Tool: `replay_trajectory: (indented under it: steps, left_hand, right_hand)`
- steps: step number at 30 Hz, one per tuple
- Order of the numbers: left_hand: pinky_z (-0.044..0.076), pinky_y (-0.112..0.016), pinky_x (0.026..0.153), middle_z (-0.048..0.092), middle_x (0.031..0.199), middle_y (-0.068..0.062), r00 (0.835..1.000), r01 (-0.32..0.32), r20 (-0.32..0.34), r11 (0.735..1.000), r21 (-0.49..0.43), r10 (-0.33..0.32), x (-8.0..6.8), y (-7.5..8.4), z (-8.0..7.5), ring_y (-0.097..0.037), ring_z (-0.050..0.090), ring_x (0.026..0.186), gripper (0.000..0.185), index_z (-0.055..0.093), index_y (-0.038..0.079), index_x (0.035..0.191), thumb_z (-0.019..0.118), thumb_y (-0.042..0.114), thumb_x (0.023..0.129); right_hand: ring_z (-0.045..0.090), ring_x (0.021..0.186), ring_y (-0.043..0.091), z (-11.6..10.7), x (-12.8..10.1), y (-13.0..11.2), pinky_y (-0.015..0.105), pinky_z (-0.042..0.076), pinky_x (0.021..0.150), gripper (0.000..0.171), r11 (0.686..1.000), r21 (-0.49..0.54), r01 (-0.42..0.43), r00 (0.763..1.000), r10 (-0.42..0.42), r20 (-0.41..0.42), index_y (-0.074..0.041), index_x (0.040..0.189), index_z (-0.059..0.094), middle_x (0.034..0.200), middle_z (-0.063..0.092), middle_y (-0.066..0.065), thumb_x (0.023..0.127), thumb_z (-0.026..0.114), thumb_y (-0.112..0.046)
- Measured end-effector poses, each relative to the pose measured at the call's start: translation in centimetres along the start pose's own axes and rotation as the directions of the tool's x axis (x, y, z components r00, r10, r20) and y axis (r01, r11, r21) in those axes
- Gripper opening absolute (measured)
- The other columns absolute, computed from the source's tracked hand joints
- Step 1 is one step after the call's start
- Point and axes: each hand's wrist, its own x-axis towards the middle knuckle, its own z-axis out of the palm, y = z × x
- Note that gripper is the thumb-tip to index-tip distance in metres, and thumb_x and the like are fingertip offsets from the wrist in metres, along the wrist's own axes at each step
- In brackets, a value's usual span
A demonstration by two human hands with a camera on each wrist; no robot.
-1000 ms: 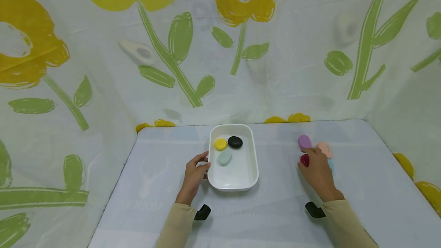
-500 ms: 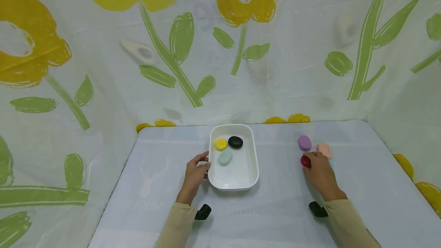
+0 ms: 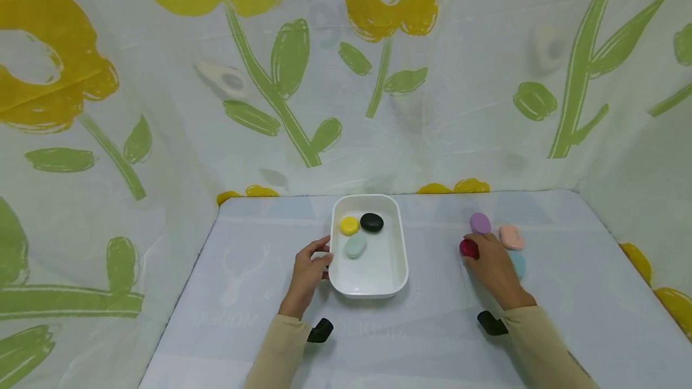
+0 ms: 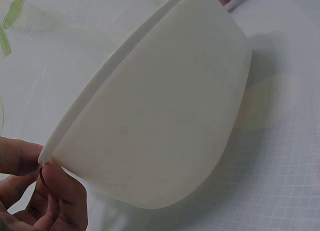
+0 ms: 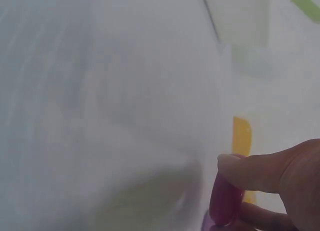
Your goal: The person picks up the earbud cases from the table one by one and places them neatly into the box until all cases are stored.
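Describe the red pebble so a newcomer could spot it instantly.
Start at the white tray mid-table and look to its right, where loose pebbles sit. The red pebble is the one pinched in the right hand, nearest the tray. Its neighbours, the purple pebble, pink pebble and blue pebble, are pastel.

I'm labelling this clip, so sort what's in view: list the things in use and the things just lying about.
In use: left hand gripping the white tray; right hand pinching the red stone.

Lying about: purple stone, pink stone, blue stone; yellow stone, black stone, pale green stone in the tray.
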Motion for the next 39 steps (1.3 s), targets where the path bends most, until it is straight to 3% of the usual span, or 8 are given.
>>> replay_trajectory:
  steps: [10,26,32,39]
  left_hand:
    - [0.054,-0.028,0.058,0.055,0.127,-0.017,1.0,-0.012,0.02,1.0,-0.012,0.012,0.1,0.0,-0.1,-0.025,0.063,0.09,0.045,0.059,0.003,0.149,0.062,0.001,0.104]
    - [0.055,-0.026,0.058,0.055,0.126,-0.017,1.0,-0.007,0.015,1.0,-0.014,0.007,0.0,0.1,0.1,-0.02,0.063,0.085,0.045,0.059,0.002,0.149,0.062,0.0,0.104]
    - [0.055,-0.027,0.059,0.055,0.126,-0.017,1.0,-0.003,0.017,1.0,-0.009,0.003,-0.3,0.2,0.0,-0.023,0.064,0.087,0.045,0.059,0.003,0.149,0.061,0.0,0.104]
    - [0.055,-0.028,0.06,0.056,0.126,-0.017,1.0,-0.004,0.009,1.0,-0.003,0.004,-0.2,0.1,-0.1,-0.023,0.065,0.088,0.045,0.059,0.003,0.149,0.062,0.001,0.104]
  right_hand:
    - [0.06,0.113,0.044,-0.7,2.1,-5.2,0.059,0.058,0.095,0.05,0.996,0.081,0.029,0.998,-0.033,0.053,0.007,0.135,0.063,0.128,0.061,0.031,0.089,0.082,0.002]
    - [0.065,0.107,0.035,0.8,4.7,-12.5,0.049,0.06,0.095,0.049,0.98,0.148,0.131,0.984,-0.146,0.098,0.003,0.134,0.066,0.124,0.063,0.022,0.088,0.083,0.002]
    - [0.064,0.11,0.033,1.9,5.2,-14.2,0.047,0.06,0.096,0.048,0.982,0.137,0.128,0.971,-0.152,0.185,0.001,0.134,0.066,0.123,0.063,0.02,0.09,0.083,0.0]
    - [0.063,0.116,0.035,3.4,6.0,-15.5,0.047,0.06,0.098,0.047,0.991,0.111,0.074,0.949,-0.104,0.297,-0.002,0.135,0.066,0.13,0.062,0.019,0.091,0.082,-0.002]
